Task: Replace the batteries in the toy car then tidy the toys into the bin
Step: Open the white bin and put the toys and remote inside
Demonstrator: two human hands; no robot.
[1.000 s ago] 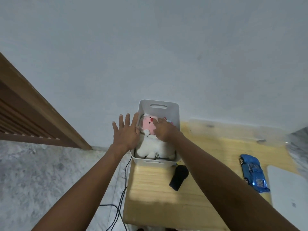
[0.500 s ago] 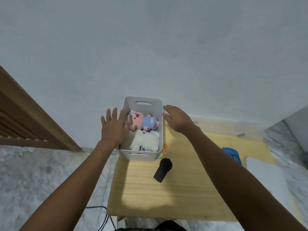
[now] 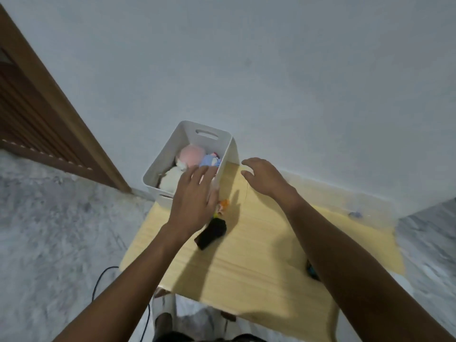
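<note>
A white bin (image 3: 162,166) stands at the far left corner of the wooden table (image 3: 259,262). Inside lie a pink-and-white plush (image 3: 191,155) and a small blue plush (image 3: 209,160). My left hand (image 3: 193,201) hovers with straight fingers over the bin's near right corner, holding nothing. My right hand (image 3: 265,178) floats to the right of the bin, fingers relaxed and empty. A small orange toy (image 3: 223,206) and a black object (image 3: 212,233) lie on the table just beside the bin. A sliver of the blue toy car (image 3: 311,271) peeks out behind my right forearm.
A plain wall rises right behind the table. A wooden door frame (image 3: 61,114) stands at the left. Grey marbled floor lies on both sides, with a black cable (image 3: 103,275) on it at the left. A small blue scrap (image 3: 355,214) sits at the table's far right.
My right hand has come out of the bin and moved to its right. My left hand shifted from the bin's left side to over its near right corner. The view swung left and tilted.
</note>
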